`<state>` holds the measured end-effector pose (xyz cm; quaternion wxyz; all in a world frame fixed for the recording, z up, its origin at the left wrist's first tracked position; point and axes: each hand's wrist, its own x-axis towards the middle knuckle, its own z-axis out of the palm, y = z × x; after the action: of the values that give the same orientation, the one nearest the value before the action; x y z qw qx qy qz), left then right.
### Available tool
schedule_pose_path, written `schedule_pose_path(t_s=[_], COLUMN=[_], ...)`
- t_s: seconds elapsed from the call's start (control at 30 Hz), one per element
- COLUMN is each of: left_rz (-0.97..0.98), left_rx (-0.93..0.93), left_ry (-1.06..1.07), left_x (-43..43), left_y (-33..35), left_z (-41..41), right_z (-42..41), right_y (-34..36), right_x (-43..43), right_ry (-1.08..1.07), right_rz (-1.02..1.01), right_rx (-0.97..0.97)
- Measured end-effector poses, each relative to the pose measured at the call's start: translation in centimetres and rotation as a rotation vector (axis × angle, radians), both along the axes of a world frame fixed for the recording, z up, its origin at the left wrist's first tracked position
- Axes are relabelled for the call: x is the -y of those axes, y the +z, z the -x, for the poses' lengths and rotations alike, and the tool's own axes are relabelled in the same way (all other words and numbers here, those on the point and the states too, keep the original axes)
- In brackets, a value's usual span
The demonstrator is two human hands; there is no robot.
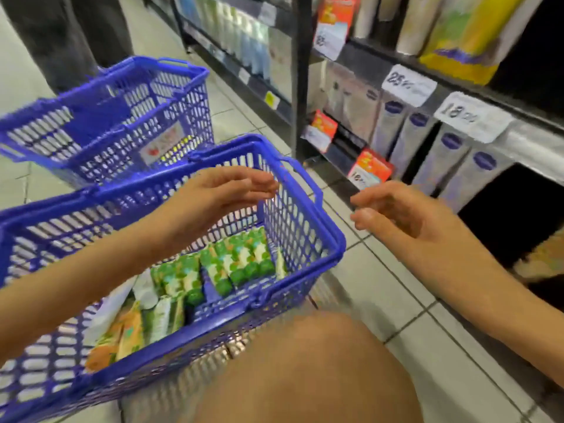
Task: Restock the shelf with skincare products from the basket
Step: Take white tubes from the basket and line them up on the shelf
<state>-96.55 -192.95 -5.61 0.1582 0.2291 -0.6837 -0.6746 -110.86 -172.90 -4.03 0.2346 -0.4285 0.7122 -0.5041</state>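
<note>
While crouched on the tiled floor (396, 285), holds nothing: left hand (225, 190), loosely curled, above the blue basket (332, 239) of green tubes (241, 261); right hand (396, 209) beside it. Bare knee (305, 361) overlapping its near rim; second basket (122, 96) behind; grey boxes (442, 160) on shelf (534, 141).

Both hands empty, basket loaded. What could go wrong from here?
1. The green packs sit tightly rowed in the near basket; pulling one with the left hand may drag its neighbours.
2. The raised handle beside that hand could snag a wrist.
3. Price tags jut from the shelf edge near the right hand; loading may knock them.
</note>
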Motion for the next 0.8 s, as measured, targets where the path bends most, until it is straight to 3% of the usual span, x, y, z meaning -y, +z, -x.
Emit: schedule_pose_path(t_s=[0.3,0.4,0.5,0.57,0.8], left_rz=[0.084,0.164,0.221,0.35,0.587], left_rx=[0.386,0.702,1.157,1.337,1.31], left_ry=[0.474,0.535,0.39,0.312,0.341], left_x=[10.7,13.3,15.3,15.1,13.3], left_y=[-10.4,-13.7,-16.8,-17.9,-20.8], left_z=[-15.4,-17.8,-17.2,-16.7,-15.7], right_z=[-5.0,-5.1,-5.4,-6.1,-9.3], right_y=[-8.7,-10.2,-11.1,-11.8,-14.4], right_x=[12.1,13.1,15.5,17.4,21.3], right_ry=[0.317,0.333,0.336,0.353,0.516], right_rz=[-0.265,-0.358,-0.436,-0.487,-0.659], right_rx=[0.072,0.094,0.134,0.147,0.197])
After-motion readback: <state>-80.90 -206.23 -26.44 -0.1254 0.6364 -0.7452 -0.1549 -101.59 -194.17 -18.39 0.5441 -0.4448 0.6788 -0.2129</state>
